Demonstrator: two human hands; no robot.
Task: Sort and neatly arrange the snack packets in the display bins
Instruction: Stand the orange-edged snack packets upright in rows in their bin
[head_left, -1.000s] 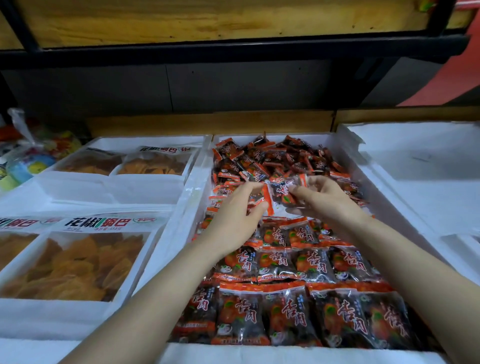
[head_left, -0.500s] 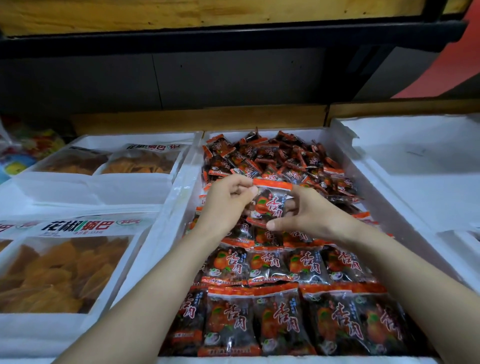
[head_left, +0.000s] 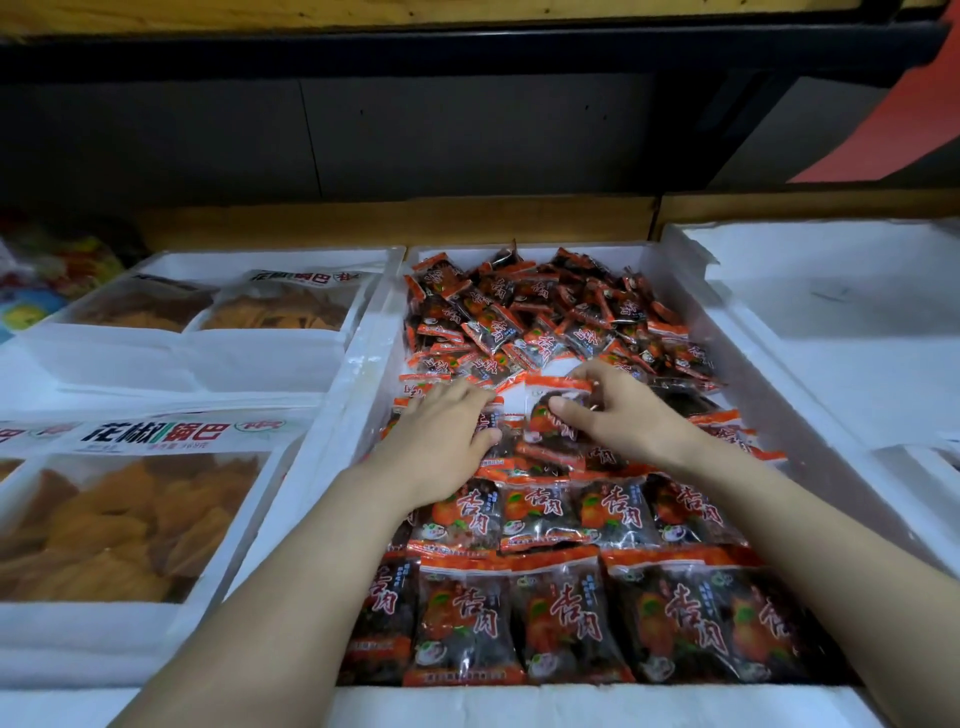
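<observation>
A white foam bin (head_left: 363, 374) in the middle holds red and dark snack packets. Near me they lie in neat rows (head_left: 561, 613); at the back they form a loose heap (head_left: 540, 322). My right hand (head_left: 623, 415) pinches one packet (head_left: 550, 415) between thumb and fingers, low over the row in the bin's middle. My left hand (head_left: 441, 441) lies flat, palm down, with its fingers on the packets just left of that one.
Left of the bin stand foam trays with large bags of yellow crisps (head_left: 119, 519) and two more at the back (head_left: 208, 306). On the right is a white foam bin (head_left: 831, 332) with a chipped rim. A dark shelf edge (head_left: 467, 52) hangs overhead.
Both hands have come down from holding the packet in the air. The right hand has lowered it onto the middle row, and the left hand has let go and now rests flat on neighbouring packets.
</observation>
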